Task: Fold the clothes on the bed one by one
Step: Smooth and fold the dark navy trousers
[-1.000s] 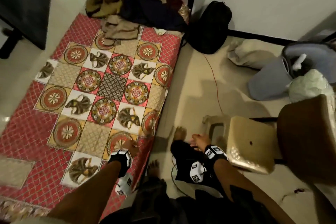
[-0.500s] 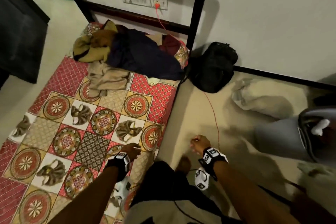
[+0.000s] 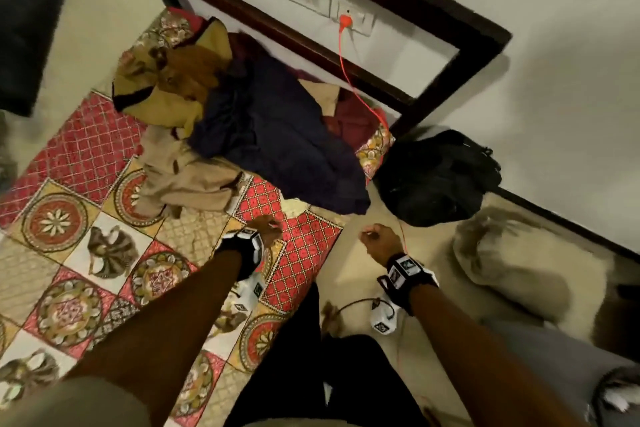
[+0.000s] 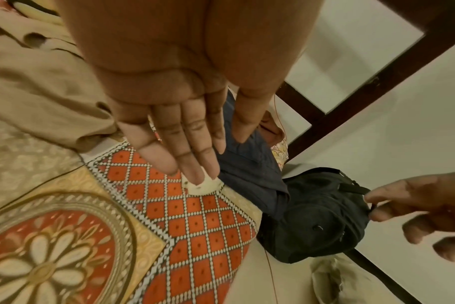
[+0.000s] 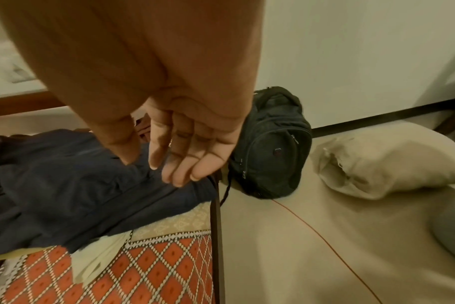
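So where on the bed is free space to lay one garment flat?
Free: the patterned bedspread below the beige garment, left of the left hand. Crowded: the headboard end, under the navy garment and mustard clothes.

A black backpack [image 3: 436, 177] sits beside a beige pillow [image 3: 512, 260].

No readable text anywhere I look, markers on my wrist bands [image 3: 403, 270] show only black-and-white patterns, round emblem on backpack [image 5: 270, 152] too blurred to read
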`<state>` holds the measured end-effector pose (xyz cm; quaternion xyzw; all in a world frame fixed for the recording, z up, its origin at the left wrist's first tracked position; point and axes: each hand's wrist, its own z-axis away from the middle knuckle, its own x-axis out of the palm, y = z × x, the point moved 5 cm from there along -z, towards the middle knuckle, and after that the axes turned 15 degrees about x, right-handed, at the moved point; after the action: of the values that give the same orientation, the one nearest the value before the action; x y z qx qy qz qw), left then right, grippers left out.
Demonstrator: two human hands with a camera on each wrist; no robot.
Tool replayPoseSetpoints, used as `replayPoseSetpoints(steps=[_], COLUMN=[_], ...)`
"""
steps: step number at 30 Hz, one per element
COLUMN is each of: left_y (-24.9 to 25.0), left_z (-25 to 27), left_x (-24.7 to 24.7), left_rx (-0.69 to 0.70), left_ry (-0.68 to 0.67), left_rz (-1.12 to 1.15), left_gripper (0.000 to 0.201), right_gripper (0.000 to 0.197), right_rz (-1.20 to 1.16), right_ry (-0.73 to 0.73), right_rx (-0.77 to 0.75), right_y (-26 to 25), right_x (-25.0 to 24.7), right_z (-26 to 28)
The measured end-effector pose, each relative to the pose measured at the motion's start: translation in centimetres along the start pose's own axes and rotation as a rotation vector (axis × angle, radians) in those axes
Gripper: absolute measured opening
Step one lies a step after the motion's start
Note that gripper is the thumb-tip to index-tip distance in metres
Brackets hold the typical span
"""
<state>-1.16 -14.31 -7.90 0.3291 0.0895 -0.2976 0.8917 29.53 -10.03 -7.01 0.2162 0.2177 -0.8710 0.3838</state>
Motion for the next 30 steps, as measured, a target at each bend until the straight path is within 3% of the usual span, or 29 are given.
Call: replayPoseSetpoints(steps=[6,10,12,17,20,23,25,30], left_y=[2.4,0.5,0.6,-0.8,-2.6,-3.0,-2.9,-0.5], left_z=[-8.3,-12.7,-13.7,-16.6,-17.0,-15.9,-14.6,-8.3], left_x=[-3.2,-2.4,-1.4,0.0,-0.2,-0.7,-0.9,-1.4], left_rx=[-0.043,-0.154,-0.154,-0.199,-0.218,-0.236,-0.208,0.033], left_ry=[0.083,0.272,0.362,0.537,0.572,0.586,0.617,0.799], left_rz=[-0.025,0.147,0.214,0.544,0.567,0.584,0.534,0.522], left_gripper=[0.036,0.075,0.081,0.065,0.017,0.028,0.025,0.028], right_gripper=[0.026,0.045,0.058,0.064,0.052,0.046,0.042,0.026], right_rz=[0.105,0.221,0.211,0.249,0.270,0.257,0.191,-0.058], right_ry=[0.053,0.034,0.023,-0.029,-0.012,0.008,0.026,0.083], right_rx=[-0.011,-0.037,-0.014,0.023,0.028,-0.001,-0.040,-0.233], right_y=[-5.5,-7.1,-7.0,-6.8,-7.1,-7.8,-8.2,-10.2], right_x=[-2.2,-1.1,-0.8,0.7,0.5,-0.2,-1.0,-3.0], right_z=[-7.8,-12.8,-14.7,-18.3,-19.3,-18.9,-17.8,-11.6])
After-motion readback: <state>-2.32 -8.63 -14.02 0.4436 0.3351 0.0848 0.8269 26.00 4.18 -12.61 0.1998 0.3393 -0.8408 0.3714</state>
